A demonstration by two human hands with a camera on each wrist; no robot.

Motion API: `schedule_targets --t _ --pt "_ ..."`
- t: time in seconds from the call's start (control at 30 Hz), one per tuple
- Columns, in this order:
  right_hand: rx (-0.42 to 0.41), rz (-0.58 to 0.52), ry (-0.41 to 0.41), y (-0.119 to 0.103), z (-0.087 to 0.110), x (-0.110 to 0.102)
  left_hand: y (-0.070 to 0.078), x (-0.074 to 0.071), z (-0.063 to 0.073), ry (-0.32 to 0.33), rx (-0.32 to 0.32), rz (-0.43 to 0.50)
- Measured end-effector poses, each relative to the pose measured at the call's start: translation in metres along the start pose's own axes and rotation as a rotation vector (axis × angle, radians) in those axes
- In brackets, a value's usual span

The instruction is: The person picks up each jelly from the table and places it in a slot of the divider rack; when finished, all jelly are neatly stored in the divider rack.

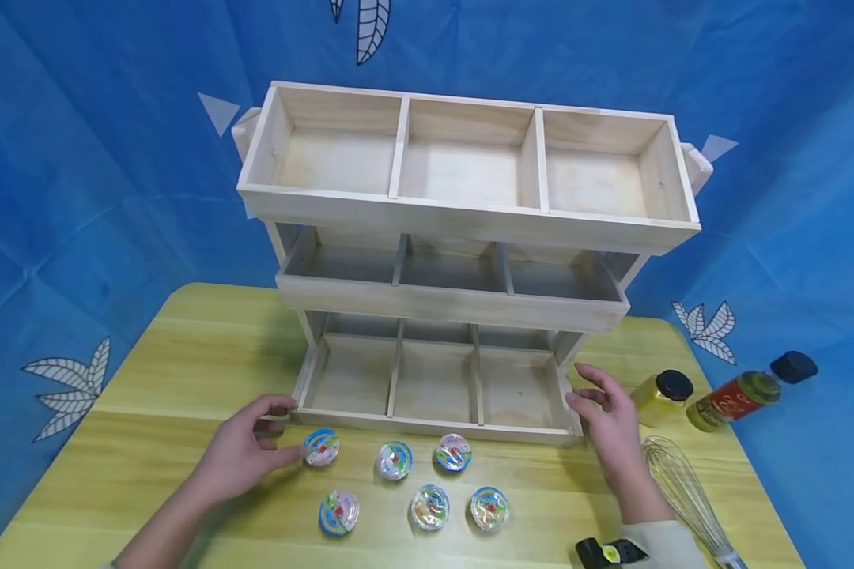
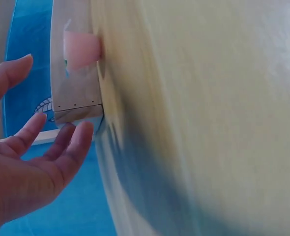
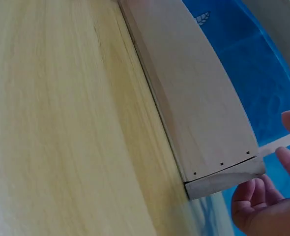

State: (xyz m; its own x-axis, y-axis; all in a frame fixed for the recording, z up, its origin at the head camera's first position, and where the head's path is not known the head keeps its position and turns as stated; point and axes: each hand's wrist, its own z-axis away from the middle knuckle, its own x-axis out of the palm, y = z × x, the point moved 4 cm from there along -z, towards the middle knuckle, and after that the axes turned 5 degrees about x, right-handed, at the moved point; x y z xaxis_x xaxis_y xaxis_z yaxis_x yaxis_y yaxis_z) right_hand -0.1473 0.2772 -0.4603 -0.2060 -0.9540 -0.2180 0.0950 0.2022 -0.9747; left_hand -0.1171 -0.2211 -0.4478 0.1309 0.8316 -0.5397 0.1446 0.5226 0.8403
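Observation:
A three-tier pale wooden rack point(image 1: 427, 300) stands on the table, each tier split into three compartments. At its lower left front corner is my left hand point(image 1: 245, 446), fingertips right at the wood and thumb spread away. In the left wrist view, those loosely bent fingers point(image 2: 78, 140) lie by the end of the bottom tray point(image 2: 76, 91). My right hand point(image 1: 608, 419) is at the opposite lower corner, fingertips beside the tray's end point(image 3: 226, 179), thumb apart. Several small jelly cups point(image 1: 430, 506) with printed film lids lie in front of the rack, one point(image 1: 322, 447) close to my left thumb.
Right of the rack are a yellow jar with a black lid point(image 1: 662, 397), a dark-capped bottle with a red label point(image 1: 736, 399) and a wire whisk point(image 1: 690, 498). A blue cloth point(image 1: 114, 197) with leaf prints hangs behind the wooden table point(image 1: 64, 482).

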Motion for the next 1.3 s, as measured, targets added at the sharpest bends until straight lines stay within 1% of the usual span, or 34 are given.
schedule_targets --t 0.1,0.2,0.23,0.33,0.47,0.57,0.7,0.77,0.83,1.17,1.27,1.3 --pt "0.04 -0.083 -0.04 0.002 -0.005 0.002 -0.005 0.002 -0.002 -0.031 -0.041 0.072" --pt "0.065 -0.172 -0.071 0.005 -0.007 0.004 -0.008 0.002 -0.005 -0.038 -0.081 0.128" --pt "0.067 -0.199 -0.08 0.006 -0.007 0.004 -0.01 0.002 -0.005 -0.039 -0.092 0.144" --pt "0.058 -0.236 -0.111 0.009 -0.008 0.005 -0.012 0.002 -0.006 -0.047 -0.115 0.194" --pt "0.048 -0.232 -0.133 0.014 -0.009 0.006 -0.012 0.005 -0.002 -0.094 -0.094 0.242" --pt "0.058 -0.207 -0.134 0.016 -0.01 0.006 -0.013 0.008 0.0 -0.154 -0.059 0.295" --pt "0.075 -0.174 -0.132 0.016 -0.01 0.005 -0.017 0.012 -0.001 -0.231 -0.018 0.351" --pt "0.082 -0.167 -0.13 0.017 -0.011 0.004 -0.018 0.014 -0.002 -0.248 -0.011 0.353" --pt "0.09 -0.161 -0.134 0.018 -0.011 0.004 -0.018 0.016 -0.003 -0.249 -0.007 0.337" --pt "0.102 -0.135 -0.142 0.021 -0.012 0.004 -0.015 0.027 -0.006 -0.198 0.003 0.214" --pt "0.101 -0.138 -0.143 0.02 -0.011 0.003 -0.016 0.03 -0.005 -0.182 0.02 0.204" --pt "0.101 -0.143 -0.144 0.019 -0.01 0.003 -0.016 0.031 -0.004 -0.179 0.035 0.199"
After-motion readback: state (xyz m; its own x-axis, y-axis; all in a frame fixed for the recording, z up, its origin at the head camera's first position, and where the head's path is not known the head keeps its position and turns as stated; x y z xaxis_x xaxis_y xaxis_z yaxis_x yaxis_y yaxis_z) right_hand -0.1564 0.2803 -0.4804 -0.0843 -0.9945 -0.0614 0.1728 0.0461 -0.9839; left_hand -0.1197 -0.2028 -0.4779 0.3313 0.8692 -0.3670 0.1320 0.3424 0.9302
